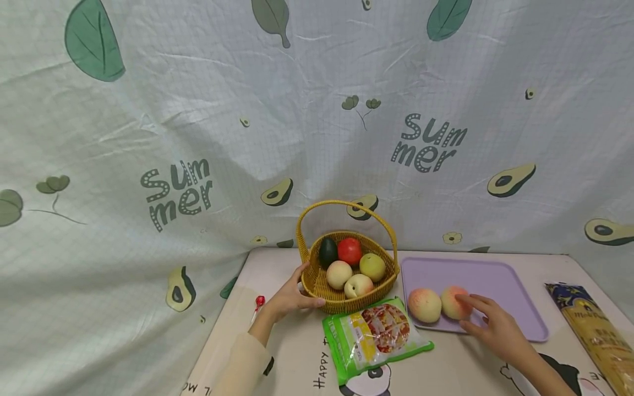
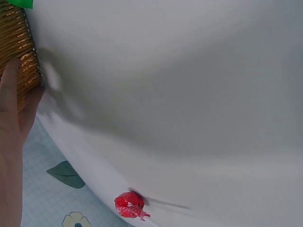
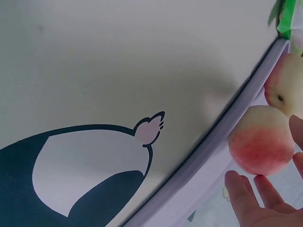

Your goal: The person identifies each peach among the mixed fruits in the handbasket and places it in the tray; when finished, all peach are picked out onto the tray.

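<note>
My left hand (image 1: 288, 297) rests at the left side of a wicker basket (image 1: 317, 300), thumb along the front wall and fingers at the left rim. In the left wrist view its straight fingers lie against the weave. Inside the basket are an avocado (image 1: 328, 253), a red fruit (image 1: 350, 251), a yellow-green fruit (image 1: 372, 267) and two pale peaches (image 1: 339, 274). My right hand (image 1: 495, 329) spreads around the right-hand peach (image 1: 453, 303) on a purple tray (image 1: 470, 272). Thumb and fingertips stand right beside this peach in the right wrist view. Another peach (image 1: 424, 306) sits against it.
A green-edged food packet (image 1: 378, 335) lies before the basket, its corner against the tray. Left of the left hand is a red-wrapped lollipop (image 1: 260, 301). A long golden packet (image 1: 596, 335) lies at the far right. Behind the table hangs a printed cloth (image 1: 317, 137).
</note>
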Tool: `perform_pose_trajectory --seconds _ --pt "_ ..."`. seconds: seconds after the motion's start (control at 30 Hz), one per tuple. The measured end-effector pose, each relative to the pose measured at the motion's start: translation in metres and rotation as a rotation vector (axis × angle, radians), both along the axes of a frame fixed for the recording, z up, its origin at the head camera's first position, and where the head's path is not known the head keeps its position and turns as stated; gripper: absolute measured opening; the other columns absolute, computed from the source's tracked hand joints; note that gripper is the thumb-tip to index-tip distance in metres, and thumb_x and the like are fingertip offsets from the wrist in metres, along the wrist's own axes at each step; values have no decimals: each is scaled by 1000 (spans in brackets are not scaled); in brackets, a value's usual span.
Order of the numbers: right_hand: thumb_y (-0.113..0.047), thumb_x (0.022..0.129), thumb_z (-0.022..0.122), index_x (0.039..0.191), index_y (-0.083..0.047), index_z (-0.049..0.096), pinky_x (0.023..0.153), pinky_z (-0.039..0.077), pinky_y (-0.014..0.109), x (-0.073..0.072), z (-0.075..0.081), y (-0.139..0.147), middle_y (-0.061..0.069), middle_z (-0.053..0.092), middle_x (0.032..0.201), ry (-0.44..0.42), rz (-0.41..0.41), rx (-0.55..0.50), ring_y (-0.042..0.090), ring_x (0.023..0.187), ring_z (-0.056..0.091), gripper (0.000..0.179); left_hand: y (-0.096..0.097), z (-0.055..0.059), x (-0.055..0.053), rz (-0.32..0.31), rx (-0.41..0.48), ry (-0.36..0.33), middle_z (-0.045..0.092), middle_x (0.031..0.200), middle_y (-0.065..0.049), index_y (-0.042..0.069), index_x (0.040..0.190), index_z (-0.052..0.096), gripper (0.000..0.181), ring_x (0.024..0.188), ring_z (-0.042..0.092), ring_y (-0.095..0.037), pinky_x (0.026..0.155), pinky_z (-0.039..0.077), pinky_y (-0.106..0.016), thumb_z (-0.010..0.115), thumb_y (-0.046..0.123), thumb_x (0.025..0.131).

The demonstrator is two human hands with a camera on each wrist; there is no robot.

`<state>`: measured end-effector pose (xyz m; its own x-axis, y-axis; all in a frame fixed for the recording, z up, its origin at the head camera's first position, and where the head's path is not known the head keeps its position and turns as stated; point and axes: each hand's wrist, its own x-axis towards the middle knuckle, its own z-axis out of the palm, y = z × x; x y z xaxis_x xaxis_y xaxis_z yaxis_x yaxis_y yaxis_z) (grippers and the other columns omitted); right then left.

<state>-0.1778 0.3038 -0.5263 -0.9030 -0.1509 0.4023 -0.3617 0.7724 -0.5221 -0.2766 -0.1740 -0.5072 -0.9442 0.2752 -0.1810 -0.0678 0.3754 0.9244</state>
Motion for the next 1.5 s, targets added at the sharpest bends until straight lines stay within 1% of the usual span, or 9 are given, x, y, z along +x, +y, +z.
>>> perform_pose_trajectory --seconds 0.5,0.67,0.83,0.93,1.03,1.1,1.23,1.43,1.5 --pt "-5 79 87 124 2 69 73 60 56 -4 7 -5 37 60 124 -52 10 29 57 106 63 48 -7 -2 1 19 6 3 25 169 -22 25 168 17 119 147 42 -47 121 30 -66 94 27 78" --pt "-1 75 88 122 0 71 75 53 69 -10 15 -12 44 57 124 69 21 51 63 104 61 51 -8 -2 1 8 16 1 24 169 -23 25 168 16 118 146 43 -47 121 30 -66 94 26 79" --pt "0 78 86 126 -3 71 77 50 71 -22 49 -47 41 57 129 164 52 20 60 106 62 50 -9 -1 1 -6 21 0 21 171 -23 24 168 14 119 146 43 -47 122 30 -65 93 27 79" --pt "-2 83 83 130 -3 68 80 57 62 -29 74 -82 33 60 131 115 115 -5 52 110 65 49 -8 0 1 -18 18 -2 20 171 -22 24 168 13 119 149 38 -46 123 28 -64 93 27 79" --pt "-7 90 79 136 -5 66 82 61 52 -38 92 -119 25 62 132 -10 204 -10 44 114 66 47 -6 0 1 -27 13 -2 20 171 -22 24 168 13 119 152 34 -47 123 26 -65 93 28 79" --pt "-12 93 78 139 -7 64 90 59 54 -48 98 -142 23 61 134 -105 253 12 43 119 64 47 -4 1 1 -28 13 0 20 171 -22 24 168 14 120 153 31 -47 123 25 -66 93 29 79" --pt "-19 93 78 141 -8 63 97 53 57 -73 103 -177 22 63 136 -278 325 122 43 127 58 52 -3 -1 0 -28 17 5 19 172 -20 24 168 15 119 155 27 -45 124 24 -66 94 29 78" --pt "1 84 79 131 -4 71 77 45 39 -101 101 -198 16 73 119 -436 366 268 29 97 60 48 -3 -3 -1 -30 16 10 21 171 -21 24 168 15 119 155 27 -46 123 24 -67 93 28 79" --pt "7 81 77 126 -5 74 77 43 37 -107 100 -200 15 72 122 -448 373 296 27 98 58 47 -5 -2 -1 -24 17 11 21 171 -21 24 168 15 119 156 26 -46 123 24 -67 94 29 78"
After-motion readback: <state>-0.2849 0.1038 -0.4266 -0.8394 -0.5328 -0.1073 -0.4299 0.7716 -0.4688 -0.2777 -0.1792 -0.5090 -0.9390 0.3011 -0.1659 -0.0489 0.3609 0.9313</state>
